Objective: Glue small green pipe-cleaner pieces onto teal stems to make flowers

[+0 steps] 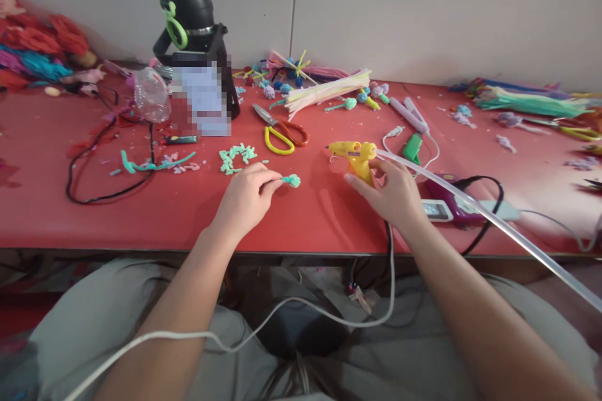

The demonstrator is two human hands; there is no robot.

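Note:
Between thumb and fingers, my left hand (249, 194) pinches a small mint-green pipe-cleaner flower (292, 181), its fuzzy head pointing right. Just beyond that hand lies a loose heap of short mint-green pipe-cleaner pieces (230, 160). My right hand (392, 191) is wrapped round the handle of a yellow hot glue gun (355, 153), whose nozzle points left, above the table. A long clear glue stick (470, 200) runs out of the gun's back toward the lower right. Scissors with yellow and orange handles (282, 136) lie open on the table between the two hands, farther back.
A black bottle (188, 12) stands at the back left with a blurred phone (204, 97) against it. Bundles of pale (329, 93) and green pipe cleaners (531, 102) lie behind. A lilac hair-straightener-like tool (410, 114) and a purple device (446, 194) are at right. A white cable (301, 302) crosses my lap.

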